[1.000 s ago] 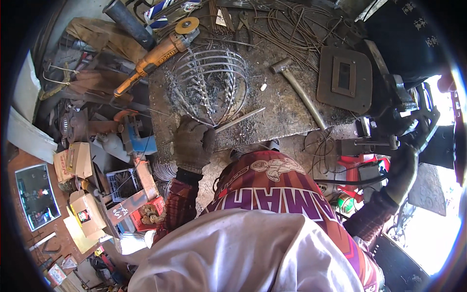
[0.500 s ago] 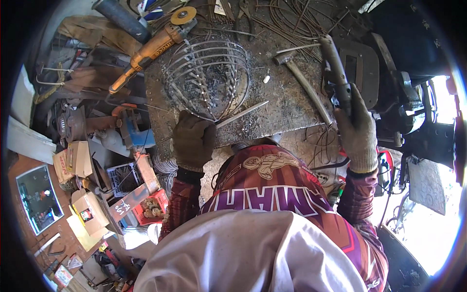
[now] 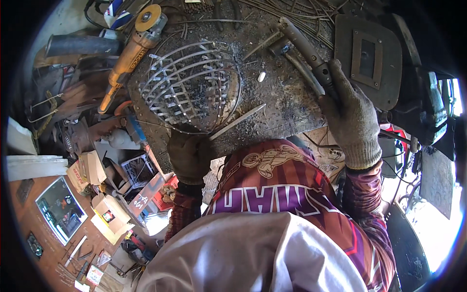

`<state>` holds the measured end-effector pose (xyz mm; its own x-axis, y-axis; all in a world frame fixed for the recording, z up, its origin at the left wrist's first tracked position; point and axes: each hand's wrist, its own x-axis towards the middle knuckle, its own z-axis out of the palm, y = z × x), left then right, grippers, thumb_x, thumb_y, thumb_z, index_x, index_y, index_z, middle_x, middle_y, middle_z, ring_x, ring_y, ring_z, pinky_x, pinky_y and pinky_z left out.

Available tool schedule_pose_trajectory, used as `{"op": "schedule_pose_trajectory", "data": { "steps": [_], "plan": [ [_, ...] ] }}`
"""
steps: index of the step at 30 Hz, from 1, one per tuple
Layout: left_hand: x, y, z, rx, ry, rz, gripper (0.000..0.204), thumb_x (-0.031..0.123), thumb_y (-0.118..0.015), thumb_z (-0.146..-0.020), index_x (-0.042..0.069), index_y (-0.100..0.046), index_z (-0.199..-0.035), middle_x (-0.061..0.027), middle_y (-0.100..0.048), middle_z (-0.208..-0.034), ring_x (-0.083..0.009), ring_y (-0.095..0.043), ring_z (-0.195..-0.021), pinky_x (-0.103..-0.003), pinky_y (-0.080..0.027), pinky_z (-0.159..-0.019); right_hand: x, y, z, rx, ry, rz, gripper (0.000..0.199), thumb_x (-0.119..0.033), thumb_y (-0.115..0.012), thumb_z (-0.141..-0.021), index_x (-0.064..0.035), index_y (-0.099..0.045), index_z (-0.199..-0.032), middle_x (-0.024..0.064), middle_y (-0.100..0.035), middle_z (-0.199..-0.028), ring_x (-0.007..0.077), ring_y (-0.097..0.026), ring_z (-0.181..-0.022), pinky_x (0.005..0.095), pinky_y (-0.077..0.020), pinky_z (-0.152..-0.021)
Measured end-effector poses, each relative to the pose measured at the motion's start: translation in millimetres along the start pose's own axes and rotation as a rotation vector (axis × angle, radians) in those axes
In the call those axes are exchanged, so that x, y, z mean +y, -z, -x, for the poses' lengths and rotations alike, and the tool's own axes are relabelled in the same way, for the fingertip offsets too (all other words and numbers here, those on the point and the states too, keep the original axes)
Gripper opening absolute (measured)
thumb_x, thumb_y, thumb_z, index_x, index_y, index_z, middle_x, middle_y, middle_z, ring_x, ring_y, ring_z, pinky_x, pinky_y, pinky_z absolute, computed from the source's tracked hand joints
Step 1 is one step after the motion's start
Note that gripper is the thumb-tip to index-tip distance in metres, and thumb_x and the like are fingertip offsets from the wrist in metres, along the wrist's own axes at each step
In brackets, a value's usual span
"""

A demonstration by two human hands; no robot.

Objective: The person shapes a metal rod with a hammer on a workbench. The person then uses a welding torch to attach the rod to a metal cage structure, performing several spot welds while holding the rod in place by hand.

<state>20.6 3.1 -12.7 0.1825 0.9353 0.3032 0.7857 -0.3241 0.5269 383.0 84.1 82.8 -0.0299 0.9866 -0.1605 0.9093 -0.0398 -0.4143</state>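
Observation:
My left hand point(image 3: 188, 155), in a dark work glove, is closed on the near edge of a curved metal-bar frame point(image 3: 187, 85), a cage of bent rods with short crosspieces. The frame lies on the worktable. In my gloved right hand point(image 3: 354, 121) is a welding electrode holder point(image 3: 306, 51), tilted with its tip up and left. A thin electrode point(image 3: 261, 46) sticks out from that tip toward the frame. Behind the holder lies a hammer point(image 3: 300, 65), partly covered. A loose flat metal strip point(image 3: 238, 121) rests beside the frame's near edge, close to my left hand.
An orange angle grinder point(image 3: 129, 58) lies at the table's left edge. A welding mask point(image 3: 367, 61) is at the right. Bent rods point(image 3: 292, 17) crowd the far side, and a small white piece point(image 3: 261, 77) sits on the worktable point(image 3: 282, 114). Cardboard boxes point(image 3: 109, 216) stand lower left.
The head view has shifted. The electrode holder has tilted, its tip swinging left over the hammer, and the electrode now points down toward the frame. My left hand keeps its place at the frame's edge.

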Motion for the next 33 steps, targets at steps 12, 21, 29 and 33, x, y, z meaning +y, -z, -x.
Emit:
{"op": "schedule_pose_trajectory", "data": {
  "steps": [12,21,29,33],
  "plan": [
    [0,-1,-4,-0.025,0.007,-0.051,0.012,0.005,-0.072,-0.075,0.008,-0.068,-0.085,-0.0113,-0.067,-0.086,-0.0348,-0.067,-0.08,-0.048,-0.054,-0.072,-1,-11,-12,0.003,0.08,0.096,0.071,-0.014,-0.074,-0.093,-0.0255,-0.05,-0.159,0.0185,-0.071,-0.1,0.0371,-0.074,-0.088,0.0462,-0.0591,-0.076],
    [-1,0,-3,-0.049,-0.008,-0.1,0.013,0.005,-0.071,-0.078,0.009,-0.068,-0.09,-0.0101,-0.067,-0.086,-0.0345,-0.067,-0.083,-0.048,-0.054,-0.075,1,-18,-17,0.038,0.161,0.113,0.066,-0.021,-0.072,-0.093,-0.0276,-0.053,-0.156,0.0171,-0.069,-0.095,0.0359,-0.073,-0.08,0.0479,-0.0597,-0.068],
    [-5,0,0,-0.066,-0.001,-0.031,0.015,0.004,-0.074,-0.078,0.01,-0.073,-0.092,-0.0111,-0.068,-0.096,-0.033,-0.069,-0.093,-0.047,-0.056,-0.075,-5,-16,-17,-0.03,0.09,0.17,0.067,-0.015,-0.074,-0.094,-0.0265,-0.053,-0.156,0.0162,-0.071,-0.105,0.035,-0.074,-0.09,0.044,-0.0603,-0.075],
    [-11,-10,44,0.128,0.107,0.01,0.021,0.004,-0.078,-0.081,0.008,-0.076,-0.101,-0.0146,-0.061,-0.125,-0.0321,-0.066,-0.113,-0.046,-0.06,-0.082,7,-23,-14,0.091,0.247,0.222,0.068,-0.019,-0.082,-0.089,-0.0242,-0.058,-0.152,0.0127,-0.071,-0.109,0.0292,-0.075,-0.09,0.0391,-0.0628,-0.076]
  ]
}}
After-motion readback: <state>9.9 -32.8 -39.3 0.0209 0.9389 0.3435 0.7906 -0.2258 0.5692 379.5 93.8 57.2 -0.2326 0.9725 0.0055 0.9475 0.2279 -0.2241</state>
